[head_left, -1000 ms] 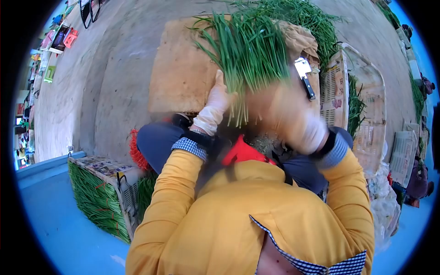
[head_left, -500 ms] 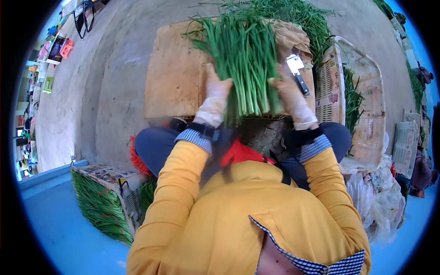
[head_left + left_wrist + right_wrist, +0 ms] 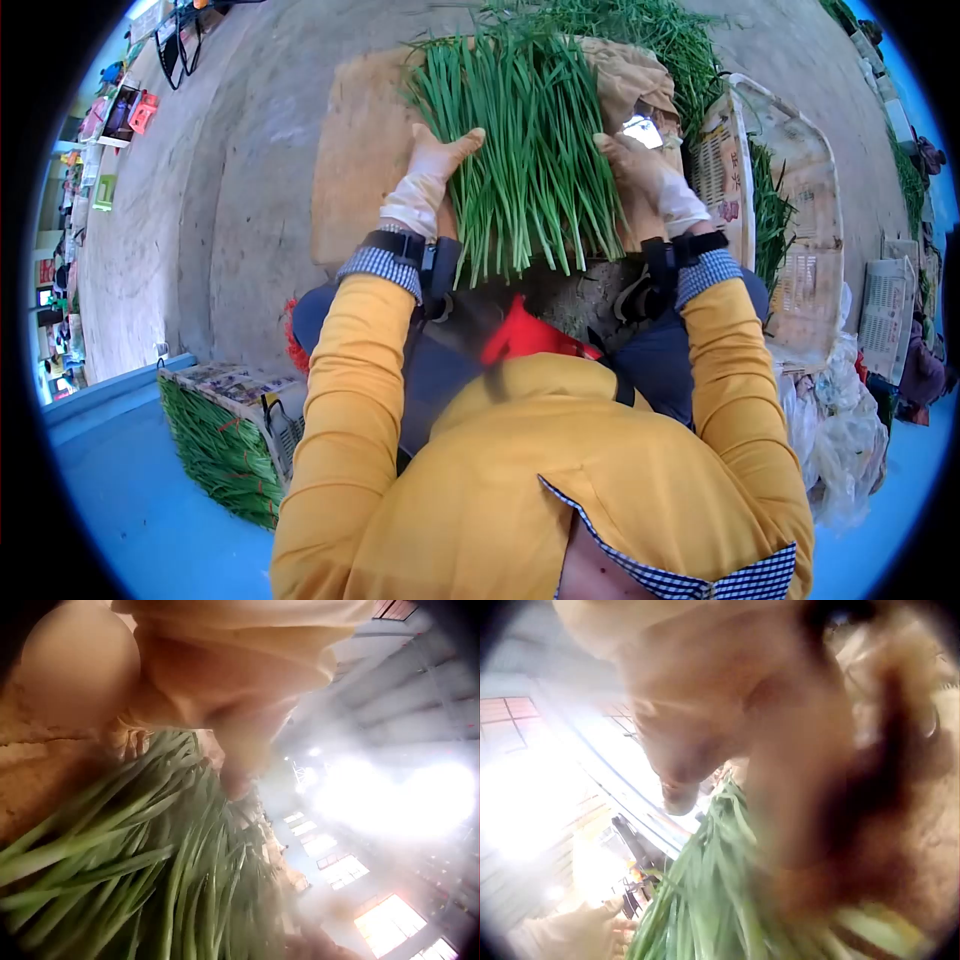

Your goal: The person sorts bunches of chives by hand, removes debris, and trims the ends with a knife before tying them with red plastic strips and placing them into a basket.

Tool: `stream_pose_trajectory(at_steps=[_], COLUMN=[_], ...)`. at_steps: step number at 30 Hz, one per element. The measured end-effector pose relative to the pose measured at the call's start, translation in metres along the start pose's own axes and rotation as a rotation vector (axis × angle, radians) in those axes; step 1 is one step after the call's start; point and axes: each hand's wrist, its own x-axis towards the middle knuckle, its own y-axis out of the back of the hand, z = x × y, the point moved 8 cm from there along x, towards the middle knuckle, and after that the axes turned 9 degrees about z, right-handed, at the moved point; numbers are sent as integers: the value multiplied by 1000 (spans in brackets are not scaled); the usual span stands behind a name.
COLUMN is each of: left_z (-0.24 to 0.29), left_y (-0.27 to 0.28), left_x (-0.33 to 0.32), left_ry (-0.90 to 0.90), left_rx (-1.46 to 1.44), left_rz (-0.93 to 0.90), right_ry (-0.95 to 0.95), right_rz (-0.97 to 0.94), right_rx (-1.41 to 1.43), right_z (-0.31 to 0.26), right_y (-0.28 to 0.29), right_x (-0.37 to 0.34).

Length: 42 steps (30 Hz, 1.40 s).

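Note:
A wide bunch of garlic chives (image 3: 525, 150) lies on a tan board (image 3: 360, 150), its pale cut ends reaching past the near edge. My gloved left hand (image 3: 437, 165) rests along the bunch's left side, thumb pointing in toward the leaves. Along the right side is my gloved right hand (image 3: 640, 170), its thumb also toward the leaves. Both wrist views show the chives (image 3: 187, 862) just below the hands, the thumb (image 3: 679, 796) extended in the right one. A cleaver's bright blade (image 3: 643, 131) shows beyond the right hand, which hides its handle.
A brown cloth (image 3: 635, 80) lies at the board's far right corner, near a heap of loose greens (image 3: 690, 50). A plastic crate (image 3: 830, 210) with greens stands to the right. Another crate (image 3: 235, 385) packed with tied bunches is at lower left.
The right hand, blurred near the lap at first, came up to the chives' right side. The hands moved apart and the bunch spread wider and flatter. The right hand now covers the cleaver's handle.

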Motion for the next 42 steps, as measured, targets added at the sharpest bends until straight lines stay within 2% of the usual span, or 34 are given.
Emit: stream_pose_trajectory(at_steps=[1, 2, 3, 4, 5, 7, 9, 11, 13, 14, 15, 16, 17, 18, 22, 25, 27, 28, 29, 30, 31, 32, 33, 34, 35, 36, 37, 38, 39, 41, 42], left_z=[-1, -3, -4, 9, 0, -2, -5, 16, 63, 82, 107, 145, 170, 192, 235, 239, 241, 231, 221, 208, 206, 206, 208, 218, 216, 213, 215, 211, 218, 237, 245], left_y=[-7, -23, -43, -50, -65, -79, -84, -63, -48, -39, -29, -11, -2, 5, 21, 16, 9, 3, -4, -14, -17, -20, -22, -24, -28, -33, -34, -35, -32, -31, -14], left_x=[5, 5, 3, -4, -5, -9, -29, -52, -64, -64, -76, -80, -81, -84, -80, -88, -98, -94, -91, -86, -84, -83, -81, -87, -89, -91, -95, -93, -94, -97, -79], left_ry=[-10, 38, 89, -48, 72, 178, 413, 430, 176, 58, 62, -211, -291, -358, -534, -511, -574, -549, -523, -344, -348, -358, -369, -562, -568, -526, -483, -355, -355, -302, -886], left_rx=[-2, -91, -179, -228, -188, -543, -736, -722, -894, -865, -875, -853, -739, -758, -722, -603, -616, -610, -605, -590, -588, -622, -655, -594, -592, -646, -700, -740, -738, -1050, -672], left_rz=[6, -64, -136, -22, 52, -84, -356, -303, -396, -397, -426, -386, -353, -362, -376, -390, -387, -394, -402, -478, -480, -499, -516, -534, -535, -549, -565, -565, -569, -784, -400], right_ry=[-140, -282, -179, -47, -230, -278, -379, -337, -222, -171, -29, 109, 113, 262, 415, 437, 441, 442, 464, 486, 505, 542, 548, 416, 283, 328, 331, 450, 564, 553, 863], right_rz=[-12, -27, -66, -83, -113, -230, -293, -322, -350, -336, -313, -250, -251, -316, -219, -127, -242, -240, -173, -105, -36, -33, -29, -138, -246, -263, -257, -112, 32, 75, 311], right_rx=[64, 131, -37, 209, 210, 589, 895, 964, 998, 935, 821, 854, 782, 820, 646, 649, 519, 520, 399, 278, 156, 429, 429, 411, 392, 108, 109, 169, 229, 121, 101], right_z=[13, 20, -5, -9, -34, -31, -31, -44, -89, -96, -105, -156, -171, -195, -225, -221, -207, -207, -207, -208, -209, -206, -201, -190, -178, -188, -180, -172, -170, -215, -248], right_y=[-18, -36, -46, -76, -85, -116, -130, -127, -103, -94, -81, -54, -41, -29, 6, 14, 5, 5, 7, 10, 13, 16, 15, 3, -7, -7, -13, -12, -7, 11, 28], right_x=[13, 20, 24, 36, 17, 17, 0, -7, -22, -20, -13, -26, -27, -26, -23, -18, -20, -22, -24, -28, -32, -42, -40, -31, -27, -29, -25, -18, -17, -29, -42])
